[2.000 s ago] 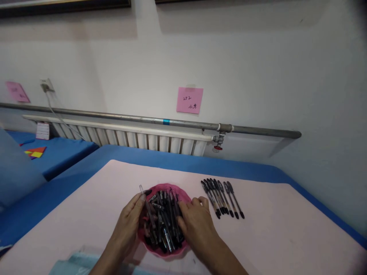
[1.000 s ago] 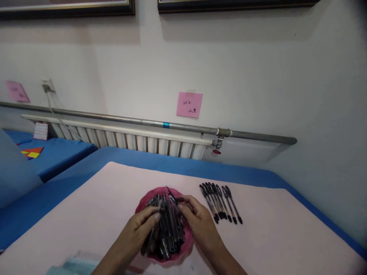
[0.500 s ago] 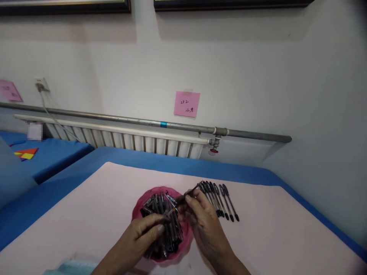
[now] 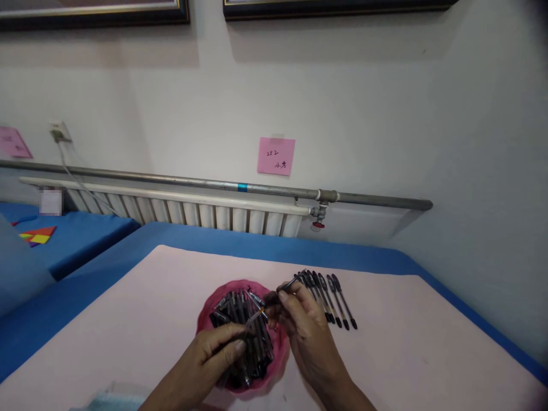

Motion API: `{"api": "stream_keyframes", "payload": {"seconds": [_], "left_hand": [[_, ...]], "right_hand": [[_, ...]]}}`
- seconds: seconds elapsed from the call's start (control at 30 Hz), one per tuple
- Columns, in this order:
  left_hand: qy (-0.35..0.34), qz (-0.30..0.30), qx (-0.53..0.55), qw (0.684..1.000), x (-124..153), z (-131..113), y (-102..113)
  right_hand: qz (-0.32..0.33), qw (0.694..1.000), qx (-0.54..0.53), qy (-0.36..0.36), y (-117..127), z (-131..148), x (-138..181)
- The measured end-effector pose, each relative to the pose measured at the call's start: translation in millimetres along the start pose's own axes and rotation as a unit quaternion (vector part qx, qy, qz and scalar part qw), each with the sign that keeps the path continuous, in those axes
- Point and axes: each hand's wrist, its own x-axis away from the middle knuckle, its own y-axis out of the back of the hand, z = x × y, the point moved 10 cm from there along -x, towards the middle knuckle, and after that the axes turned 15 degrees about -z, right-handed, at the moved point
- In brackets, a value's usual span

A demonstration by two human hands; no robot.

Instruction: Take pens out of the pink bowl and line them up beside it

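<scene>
A pink bowl [image 4: 205, 305] full of black pen parts sits on the pale pink table surface [image 4: 406, 354] near me. My left hand [image 4: 214, 357] is closed over the bowl, pinching a clear pen barrel whose lower end is hidden among the parts. My right hand [image 4: 306, 337] pinches a thin pen refill [image 4: 278, 294] that slants up to the right, its lower tip close to my left fingers. A row of several assembled black pens [image 4: 329, 297] lies just right of the bowl, behind my right hand.
The pink surface lies on a blue table [image 4: 257, 242] against a white wall with a radiator [image 4: 192, 208] and a pipe. A pink note [image 4: 276, 156] hangs on the wall. A second blue table [image 4: 64, 237] with coloured shapes stands at left.
My right hand has lifted a thin refill out of the bowl and holds it slanted over the rim. My left hand has come down over the bowl with a clear barrel.
</scene>
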Motion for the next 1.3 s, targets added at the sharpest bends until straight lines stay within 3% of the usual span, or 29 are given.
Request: {"api": "stream_keyframes", "payload": {"seconds": [0.7, 0.87, 1.3], "left_hand": [[0.015, 0.002, 0.015, 1.000, 1, 0, 1], [0.012, 0.001, -0.001, 1.000, 2, -1, 3], [0.025, -0.008, 0.036, 0.999, 2, -1, 3]], "right_hand": [[0.027, 0.998, 0.044, 0.038, -5, 11, 4], [-0.003, 0.997, 0.035, 0.066, 1, 18, 4], [0.024, 0.998, 0.040, 0.047, -3, 12, 5]]}}
